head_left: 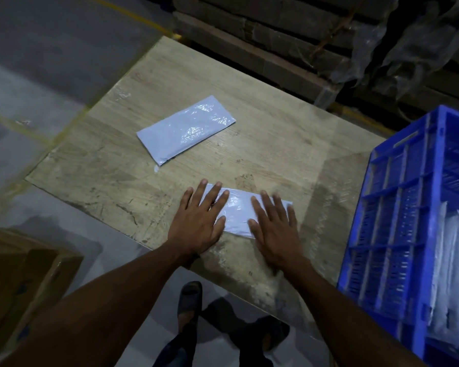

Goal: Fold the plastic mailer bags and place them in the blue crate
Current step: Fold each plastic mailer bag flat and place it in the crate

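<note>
Two hands press flat on a folded mailer bag near the front edge of the wooden desk. The left hand lies on the bag's left end with its fingers straight and spread wide. The right hand lies on the right end, fingers straight too (it looks a bit blurry). Neither hand grips anything.

A second mailer bag lies flat farther back on the desk, well apart from the hands. The blue crate sits at the right side of the desk, and white bags stand inside it. A cardboard box sits low on the left.
</note>
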Demonstrator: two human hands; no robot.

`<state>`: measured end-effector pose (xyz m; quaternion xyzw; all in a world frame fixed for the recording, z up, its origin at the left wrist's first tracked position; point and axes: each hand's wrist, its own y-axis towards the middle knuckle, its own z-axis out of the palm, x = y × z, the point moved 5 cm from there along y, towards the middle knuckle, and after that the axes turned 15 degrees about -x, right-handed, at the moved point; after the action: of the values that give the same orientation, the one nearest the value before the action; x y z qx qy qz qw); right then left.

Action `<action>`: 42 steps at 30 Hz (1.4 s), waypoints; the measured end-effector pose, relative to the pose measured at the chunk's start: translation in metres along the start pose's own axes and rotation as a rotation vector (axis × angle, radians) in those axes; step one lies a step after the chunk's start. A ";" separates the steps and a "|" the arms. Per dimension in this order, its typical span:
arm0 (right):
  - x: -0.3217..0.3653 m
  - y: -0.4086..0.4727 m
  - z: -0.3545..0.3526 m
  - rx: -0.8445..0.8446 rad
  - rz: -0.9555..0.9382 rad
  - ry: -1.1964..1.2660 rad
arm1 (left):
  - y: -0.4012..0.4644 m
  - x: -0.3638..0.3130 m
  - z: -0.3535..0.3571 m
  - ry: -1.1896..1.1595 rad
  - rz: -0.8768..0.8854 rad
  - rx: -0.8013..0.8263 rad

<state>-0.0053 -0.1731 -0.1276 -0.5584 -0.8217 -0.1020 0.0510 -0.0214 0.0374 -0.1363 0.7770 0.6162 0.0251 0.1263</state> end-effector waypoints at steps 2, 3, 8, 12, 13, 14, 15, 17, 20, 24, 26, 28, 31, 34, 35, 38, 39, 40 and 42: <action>-0.009 -0.007 -0.001 -0.028 0.022 -0.033 | 0.000 -0.002 0.000 -0.008 0.001 0.013; -0.009 -0.008 -0.001 -0.034 0.020 -0.039 | -0.001 -0.003 0.000 -0.016 -0.002 0.017; -0.004 -0.005 -0.002 -0.064 0.013 -0.035 | 0.011 -0.011 -0.015 -0.038 0.001 -0.043; -0.002 -0.007 -0.004 -0.081 0.008 -0.030 | 0.039 -0.052 -0.010 -0.059 0.128 -0.042; -0.001 -0.007 -0.004 -0.081 0.003 -0.028 | 0.042 -0.058 -0.004 -0.059 0.126 -0.017; -0.003 -0.007 -0.004 -0.084 0.003 -0.030 | 0.043 -0.061 0.001 -0.056 0.111 -0.007; -0.004 -0.007 -0.003 -0.090 0.006 -0.035 | 0.043 -0.061 0.005 -0.063 0.091 -0.011; -0.005 -0.007 -0.001 -0.102 0.019 -0.051 | 0.041 -0.059 0.011 -0.090 0.075 -0.029; -0.004 -0.006 -0.001 -0.112 0.025 -0.052 | 0.041 -0.057 0.013 -0.111 0.092 -0.038; -0.004 -0.006 -0.001 -0.093 0.015 -0.061 | 0.039 -0.055 0.013 -0.134 0.087 -0.037; -0.004 -0.007 -0.002 -0.095 0.022 -0.040 | 0.027 -0.045 0.009 -0.107 0.048 -0.056; -0.004 -0.007 -0.003 -0.096 0.016 -0.037 | 0.011 -0.032 0.004 -0.058 -0.030 -0.072; -0.004 -0.006 0.000 -0.076 0.019 -0.040 | -0.002 -0.024 0.000 -0.048 -0.107 -0.090; -0.005 -0.006 -0.002 -0.035 0.027 -0.016 | 0.001 -0.025 0.000 -0.049 -0.097 -0.073; -0.005 -0.006 -0.003 -0.015 0.020 -0.013 | 0.002 -0.025 0.000 -0.037 -0.097 -0.067; -0.002 0.001 -0.004 0.033 0.025 -0.040 | 0.000 -0.024 0.002 -0.020 -0.102 -0.066; -0.001 0.004 -0.005 0.026 0.034 -0.044 | -0.001 -0.025 0.002 -0.025 -0.099 -0.078; 0.001 0.007 -0.005 0.018 0.032 -0.043 | -0.001 -0.025 0.002 -0.034 -0.097 -0.092; 0.005 0.007 -0.001 0.022 -0.003 -0.067 | -0.001 -0.025 0.003 -0.048 -0.100 -0.105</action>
<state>-0.0007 -0.1660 -0.1244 -0.5596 -0.8249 -0.0744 0.0295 -0.0277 0.0134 -0.1362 0.7378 0.6489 0.0324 0.1830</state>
